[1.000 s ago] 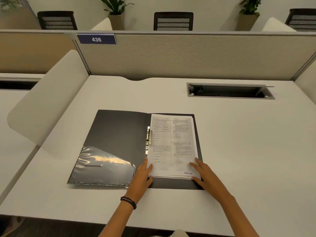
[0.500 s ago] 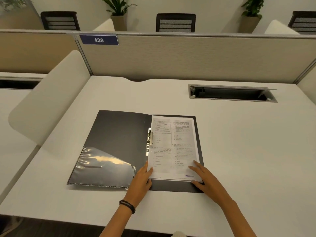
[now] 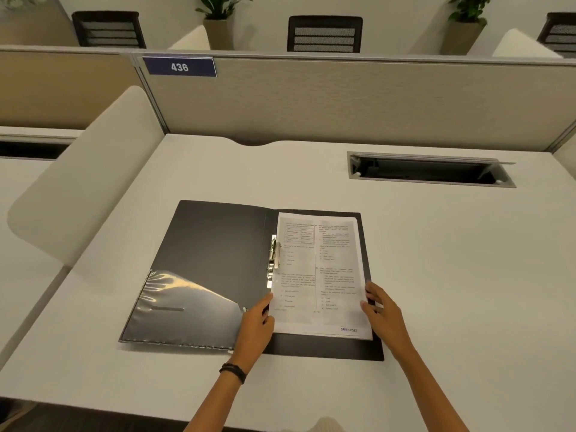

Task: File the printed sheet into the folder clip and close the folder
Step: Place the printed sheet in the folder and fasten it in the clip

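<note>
Head camera view, looking down at a white desk (image 3: 436, 275) where a dark folder (image 3: 212, 244) lies open. A printed sheet (image 3: 318, 275) rests on the folder's right half, its left edge tucked at the metal clip (image 3: 276, 255) by the spine. Both hands lie open and flat: the left hand (image 3: 257, 322) touches the sheet's lower left edge, the right hand (image 3: 385, 310) its lower right edge. Neither hand grips anything. To finish this step well, the person would likely square the sheet against the clip, hold it steady with one hand, then fold the left cover over without dragging the paper.
</note>
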### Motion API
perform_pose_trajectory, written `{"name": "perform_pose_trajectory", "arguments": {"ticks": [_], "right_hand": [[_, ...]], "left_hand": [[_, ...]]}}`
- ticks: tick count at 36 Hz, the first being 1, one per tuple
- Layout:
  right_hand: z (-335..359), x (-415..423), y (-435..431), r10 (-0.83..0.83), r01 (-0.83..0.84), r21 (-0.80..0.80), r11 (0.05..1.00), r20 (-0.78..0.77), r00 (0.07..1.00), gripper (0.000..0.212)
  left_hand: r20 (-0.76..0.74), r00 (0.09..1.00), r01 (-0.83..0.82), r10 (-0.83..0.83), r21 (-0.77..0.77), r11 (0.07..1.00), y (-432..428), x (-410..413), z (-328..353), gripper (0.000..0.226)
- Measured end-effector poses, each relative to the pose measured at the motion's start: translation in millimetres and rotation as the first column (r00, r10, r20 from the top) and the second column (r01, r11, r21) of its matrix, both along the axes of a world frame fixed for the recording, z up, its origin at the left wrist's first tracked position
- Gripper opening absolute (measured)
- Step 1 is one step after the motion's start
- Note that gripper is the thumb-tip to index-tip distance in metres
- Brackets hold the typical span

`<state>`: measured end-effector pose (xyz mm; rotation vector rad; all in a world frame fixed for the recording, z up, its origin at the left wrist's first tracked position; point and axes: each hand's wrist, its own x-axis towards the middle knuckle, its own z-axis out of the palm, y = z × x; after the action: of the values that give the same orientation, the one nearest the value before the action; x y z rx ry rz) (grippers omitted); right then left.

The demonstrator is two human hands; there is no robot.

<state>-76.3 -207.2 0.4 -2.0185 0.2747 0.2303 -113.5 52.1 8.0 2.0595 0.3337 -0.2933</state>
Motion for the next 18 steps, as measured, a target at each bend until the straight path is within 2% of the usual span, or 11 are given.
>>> {"name": "perform_pose_trajectory", "arguments": {"ticks": [3, 8, 13, 18], "right_hand": [[4.2, 5.5, 1.1, 0.011, -0.011, -0.024, 1.000, 0.010, 1.000, 0.049], [13.3, 28.8, 3.6, -0.052, 0.052, -0.009, 0.999, 0.042, 0.998, 0.045], [22.0, 66.8, 6.0, -0.063, 0.063, 0.005, 0.998, 0.042, 0.997, 0.045], [25.7, 109.5, 8.6, -0.102, 0.103, 0.066, 0.993, -0.021, 0.995, 0.044]], "left_hand": [[0.014, 1.000, -0.003, 0.003, 0.020, 1.000, 0.9, 3.1, 2.3, 0.042], [0.178, 0.984, 0.004, -0.024, 0.113, 0.994, -0.4, 24.0, 14.9, 0.038], [0.299, 0.953, 0.001, -0.049, 0.158, 0.987, 0.4, 83.8, 31.2, 0.038], [0.217, 0.976, -0.031, 0.025, 0.024, 0.999, 5.6, 154.9, 33.3, 0.043]]}}
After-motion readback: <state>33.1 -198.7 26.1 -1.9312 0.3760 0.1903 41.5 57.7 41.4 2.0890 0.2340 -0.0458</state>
